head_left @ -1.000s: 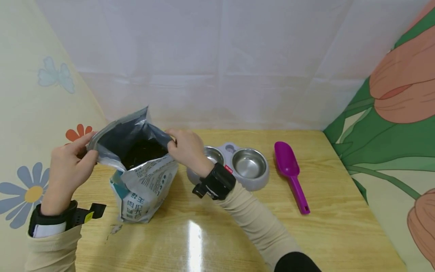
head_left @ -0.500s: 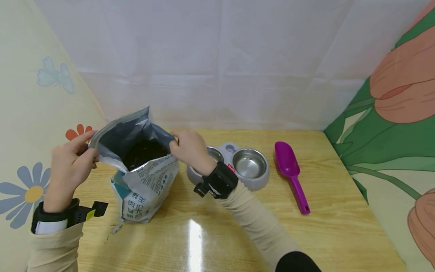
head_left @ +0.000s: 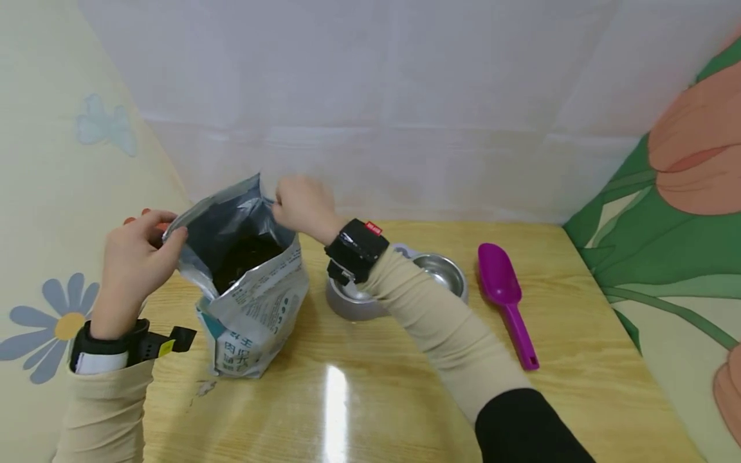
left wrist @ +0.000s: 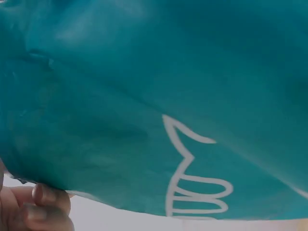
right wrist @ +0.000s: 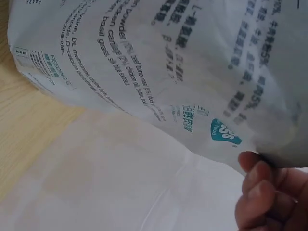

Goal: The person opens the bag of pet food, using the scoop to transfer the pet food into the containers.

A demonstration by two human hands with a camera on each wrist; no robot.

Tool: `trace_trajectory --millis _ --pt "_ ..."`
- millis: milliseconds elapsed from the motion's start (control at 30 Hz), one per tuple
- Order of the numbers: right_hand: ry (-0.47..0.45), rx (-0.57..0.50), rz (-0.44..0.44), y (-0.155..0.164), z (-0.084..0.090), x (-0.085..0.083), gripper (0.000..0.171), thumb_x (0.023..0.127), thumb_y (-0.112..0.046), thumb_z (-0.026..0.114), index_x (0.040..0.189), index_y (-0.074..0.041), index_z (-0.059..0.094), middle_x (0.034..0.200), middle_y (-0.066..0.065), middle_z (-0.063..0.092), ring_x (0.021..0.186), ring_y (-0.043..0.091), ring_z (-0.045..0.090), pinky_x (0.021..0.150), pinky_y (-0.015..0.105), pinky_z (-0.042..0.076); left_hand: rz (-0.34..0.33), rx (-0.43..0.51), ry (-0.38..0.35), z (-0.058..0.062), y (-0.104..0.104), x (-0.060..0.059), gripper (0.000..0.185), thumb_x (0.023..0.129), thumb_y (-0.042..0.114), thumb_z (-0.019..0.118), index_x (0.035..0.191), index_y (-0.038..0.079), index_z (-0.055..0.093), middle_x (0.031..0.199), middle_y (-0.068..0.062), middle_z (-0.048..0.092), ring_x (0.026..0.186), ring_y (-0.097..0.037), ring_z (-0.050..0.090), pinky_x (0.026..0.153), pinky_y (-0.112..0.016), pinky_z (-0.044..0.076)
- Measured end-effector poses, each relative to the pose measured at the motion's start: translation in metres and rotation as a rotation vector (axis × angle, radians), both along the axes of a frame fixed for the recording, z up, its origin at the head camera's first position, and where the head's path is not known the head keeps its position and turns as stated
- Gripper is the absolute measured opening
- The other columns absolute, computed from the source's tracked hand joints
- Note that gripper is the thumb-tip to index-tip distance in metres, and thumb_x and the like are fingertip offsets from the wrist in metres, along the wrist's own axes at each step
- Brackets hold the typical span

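Observation:
A white and teal pet food bag (head_left: 260,321) stands upright at the left of the table, its silvery mouth spread wide with dark contents inside. My left hand (head_left: 133,263) pinches the left side of the rim between thumb and fingers. At the far right of the rim, my right hand (head_left: 307,206) holds the edge with curled fingers; it is slightly blurred in the head view. In the right wrist view, the fingers (right wrist: 260,187) meet the printed bag's edge. The teal side (left wrist: 120,120) fills most of the left wrist view.
Right of the bag stands a grey double feeder (head_left: 356,310) with metal bowls, partly hidden by my right forearm. A purple scoop (head_left: 500,280) lies on the wooden table (head_left: 417,399) farther right. A white sheet (head_left: 440,116) hangs behind.
My right hand has moved up and away along the bag's right rim, and its forearm now covers more of the feeder. The left hand keeps its hold. The head view has shifted slightly.

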State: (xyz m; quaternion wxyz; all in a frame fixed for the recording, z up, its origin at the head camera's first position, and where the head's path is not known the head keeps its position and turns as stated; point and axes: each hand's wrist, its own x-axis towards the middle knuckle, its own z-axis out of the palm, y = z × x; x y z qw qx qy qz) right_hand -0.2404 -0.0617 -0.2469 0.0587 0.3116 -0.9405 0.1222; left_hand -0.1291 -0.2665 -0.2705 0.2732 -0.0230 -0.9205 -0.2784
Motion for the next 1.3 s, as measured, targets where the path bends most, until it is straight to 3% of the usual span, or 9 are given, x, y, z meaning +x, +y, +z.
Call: trace_trajectory --millis 233,400,533,633,767,867,933,1067,1300 --pt "0.009 -0.022 -0.002 0.002 0.000 -0.005 0.030 0.078 -0.005 0.047 0.054 -0.015 0.032 0.051 -0.004 0.022 0.046 0.009 0.021 0.041 0.020 0.019 -0.002 -0.064 0.193 0.001 0.001 -0.002 0.019 0.084 0.004 0.052 0.083 -0.010 0.065 0.046 -0.011 0.044 0.037 0.001 0.025 0.037 -0.021 0.018" --pt "-0.001 -0.086 -0.028 0.005 -0.004 -0.010 0.033 0.075 -0.004 0.047 0.051 -0.015 0.027 0.052 -0.004 0.016 0.047 0.009 0.012 0.042 0.021 0.014 0.030 -0.004 0.173 0.000 -0.006 0.002 0.019 0.084 0.003 0.054 0.087 -0.012 0.066 0.051 -0.018 0.051 0.036 0.007 0.025 0.037 -0.019 0.017" --pt "-0.002 -0.096 -0.016 0.007 -0.002 -0.007 0.034 0.076 -0.008 0.048 0.050 -0.016 0.026 0.051 -0.004 0.016 0.047 0.009 0.010 0.042 0.021 0.013 -0.039 0.028 0.097 0.000 -0.010 0.005 0.021 0.082 0.005 0.059 0.096 -0.011 0.064 0.053 -0.015 0.054 0.039 0.004 0.032 0.040 -0.017 0.024" --pt "-0.049 -0.089 0.022 0.010 0.001 -0.001 0.043 0.085 -0.024 0.053 0.050 -0.016 0.029 0.049 -0.005 0.020 0.044 0.007 0.015 0.041 0.020 0.015 -0.069 0.058 -0.055 0.002 -0.014 0.011 0.029 0.085 0.015 0.061 0.101 -0.008 0.059 0.055 -0.005 0.054 0.043 -0.002 0.040 0.043 -0.020 0.029" --pt "-0.244 -0.010 0.093 0.017 0.006 0.007 0.051 0.085 -0.044 0.057 0.048 -0.015 0.039 0.045 -0.005 0.036 0.040 0.007 0.031 0.041 0.020 0.024 -0.071 0.050 -0.270 0.002 -0.016 0.024 0.034 0.090 0.030 0.055 0.075 -0.001 0.057 0.052 0.000 0.051 0.042 -0.011 0.042 0.042 -0.028 0.030" --pt "-0.394 0.035 0.136 0.022 0.009 0.011 0.045 0.087 -0.033 0.056 0.049 -0.012 0.046 0.047 -0.003 0.047 0.040 0.009 0.038 0.042 0.021 0.028 -0.123 0.077 -0.338 0.000 -0.013 0.032 0.041 0.091 0.027 0.052 0.058 0.002 0.055 0.047 -0.003 0.047 0.039 -0.016 0.037 0.038 -0.030 0.026" --pt "-0.440 0.017 0.139 0.024 0.010 0.012 0.040 0.087 -0.022 0.052 0.049 -0.012 0.047 0.047 -0.002 0.049 0.039 0.009 0.037 0.042 0.021 0.028 -0.141 0.142 -0.351 0.000 -0.010 0.033 0.040 0.092 0.023 0.051 0.058 0.001 0.055 0.046 -0.003 0.046 0.038 -0.018 0.036 0.037 -0.031 0.026" --pt "-0.394 -0.054 0.121 0.024 0.012 0.010 0.038 0.084 -0.012 0.049 0.047 -0.013 0.041 0.046 -0.003 0.045 0.038 0.008 0.032 0.042 0.019 0.025 -0.094 0.235 -0.314 0.003 -0.007 0.030 0.040 0.092 0.020 0.046 0.058 0.000 0.051 0.044 -0.002 0.040 0.036 -0.019 0.034 0.038 -0.032 0.024" --pt "-0.327 -0.084 0.091 0.021 0.014 0.008 0.040 0.085 -0.013 0.049 0.046 -0.014 0.038 0.046 -0.003 0.045 0.037 0.008 0.033 0.041 0.019 0.025 -0.044 0.196 -0.311 0.016 -0.016 0.021 0.041 0.091 0.018 0.041 0.053 0.002 0.041 0.042 0.000 0.029 0.033 -0.018 0.025 0.035 -0.033 0.020"
